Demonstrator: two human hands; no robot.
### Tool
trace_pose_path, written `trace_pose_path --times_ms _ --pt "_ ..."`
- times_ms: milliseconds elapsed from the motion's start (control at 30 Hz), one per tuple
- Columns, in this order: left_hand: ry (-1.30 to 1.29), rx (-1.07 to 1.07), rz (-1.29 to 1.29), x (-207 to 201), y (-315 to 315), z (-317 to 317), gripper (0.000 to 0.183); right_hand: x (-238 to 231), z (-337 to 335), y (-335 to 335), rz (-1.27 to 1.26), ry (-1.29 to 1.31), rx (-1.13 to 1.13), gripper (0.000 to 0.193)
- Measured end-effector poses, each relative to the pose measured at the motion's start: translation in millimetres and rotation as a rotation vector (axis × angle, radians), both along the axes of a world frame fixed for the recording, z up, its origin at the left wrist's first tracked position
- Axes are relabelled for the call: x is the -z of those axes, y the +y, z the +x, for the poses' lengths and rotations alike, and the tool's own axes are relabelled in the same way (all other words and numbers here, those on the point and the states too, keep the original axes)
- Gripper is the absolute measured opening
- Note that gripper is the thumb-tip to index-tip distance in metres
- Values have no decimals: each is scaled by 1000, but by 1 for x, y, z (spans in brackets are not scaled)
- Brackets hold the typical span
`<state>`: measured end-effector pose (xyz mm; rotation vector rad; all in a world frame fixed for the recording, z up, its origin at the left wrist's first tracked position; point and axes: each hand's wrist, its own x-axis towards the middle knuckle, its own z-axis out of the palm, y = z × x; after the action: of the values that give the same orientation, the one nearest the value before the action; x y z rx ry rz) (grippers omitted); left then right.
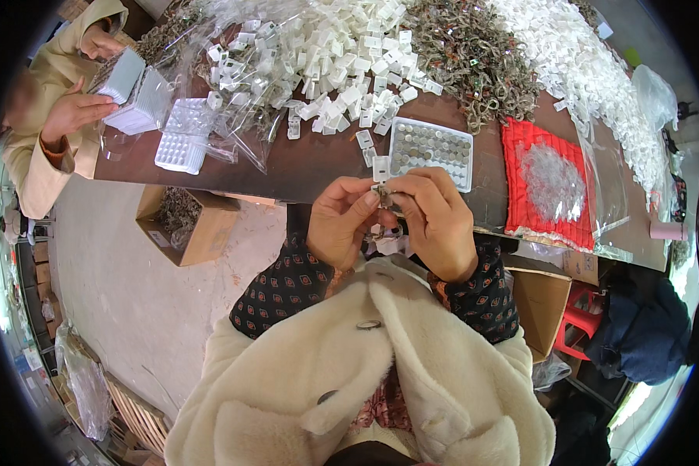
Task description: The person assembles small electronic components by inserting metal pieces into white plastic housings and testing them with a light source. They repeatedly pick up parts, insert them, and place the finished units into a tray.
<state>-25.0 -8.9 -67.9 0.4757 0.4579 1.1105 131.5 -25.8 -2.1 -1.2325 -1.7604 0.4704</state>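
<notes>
Left hand (335,225): narrow pinch on a small dark strand-like part (383,195).
Right hand (441,225): fingertips closed on same part; exact contact hidden.
Dark part: between both hands, at table's near edge; probably light, flexible, delicate. Best pinched by its body, strands left free.
White plastic casing (380,166): at the fingertips, cannot tell whether gripped; likely light, stiff, slick. Edges suit holding.
Disc tray (462,186): just beyond right hand.
</notes>
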Motion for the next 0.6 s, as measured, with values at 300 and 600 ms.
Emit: trace_pose_path --times_ms 300,600 --pt "-58 95 -39 6 -2 -1 12 12 1 2 163 -65 -22 26" --pt "98 -14 -107 12 4 -5 14 48 13 28 88 -279 308 23"
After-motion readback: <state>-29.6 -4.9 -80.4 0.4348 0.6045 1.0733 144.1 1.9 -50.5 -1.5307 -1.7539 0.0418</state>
